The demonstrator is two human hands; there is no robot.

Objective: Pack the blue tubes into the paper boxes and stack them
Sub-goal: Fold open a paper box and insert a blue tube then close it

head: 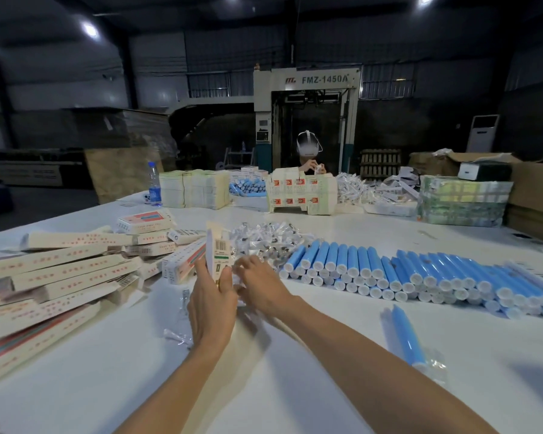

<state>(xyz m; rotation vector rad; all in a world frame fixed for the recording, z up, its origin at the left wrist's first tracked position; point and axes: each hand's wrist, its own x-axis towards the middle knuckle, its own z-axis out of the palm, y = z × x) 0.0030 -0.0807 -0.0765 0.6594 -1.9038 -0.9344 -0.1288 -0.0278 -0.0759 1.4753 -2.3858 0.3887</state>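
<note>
Dozens of blue tubes (362,261), one bottle (154,187)

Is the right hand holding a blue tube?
No, the right hand is at the pile of clear-wrapped packets beside the paper box, while the loose blue tube lies apart on the table.

Blue tubes (420,274) with white caps; cream, red-printed boxes (60,270).

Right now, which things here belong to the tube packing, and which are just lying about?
Job: paper box in the left hand; blue tubes piled on the right; lone blue tube nearer; boxes heaped on the left.
Lying about: water bottle; cardboard carton; machine behind.
</note>
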